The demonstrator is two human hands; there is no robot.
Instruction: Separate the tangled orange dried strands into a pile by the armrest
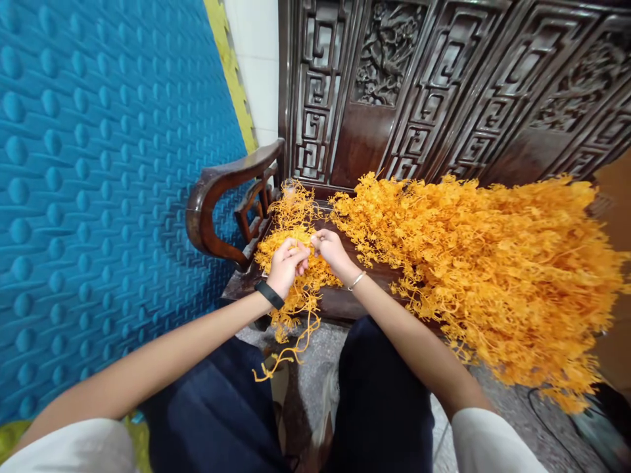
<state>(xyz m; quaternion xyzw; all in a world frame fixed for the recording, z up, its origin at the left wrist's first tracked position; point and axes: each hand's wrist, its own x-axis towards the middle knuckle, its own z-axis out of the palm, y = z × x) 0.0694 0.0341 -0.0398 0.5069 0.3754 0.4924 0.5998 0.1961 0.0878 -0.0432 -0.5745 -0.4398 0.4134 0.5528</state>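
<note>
My left hand [286, 268], with a black band at the wrist, is closed with its fingers curled around orange-yellow plastic foliage. Just to its right, my right hand [333, 252], wearing a thin bangle, pinches at the same foliage with thumb and forefinger; the exact piece between the fingertips is too small to make out. Beneath and behind both hands lies a small heap of plastic foliage sprigs [294, 209] on the dark wooden bench. A few loose stems [302, 347] hang over the bench's front edge, between my knees.
A large pile of the same orange foliage [503, 263] covers the right part of the bench. The curved wooden armrest [200, 210] rises at left, and a carved backrest [365, 141] stands behind. Blue bumpy matting [98, 197] fills the left side. A black cable [552, 427] lies at lower right.
</note>
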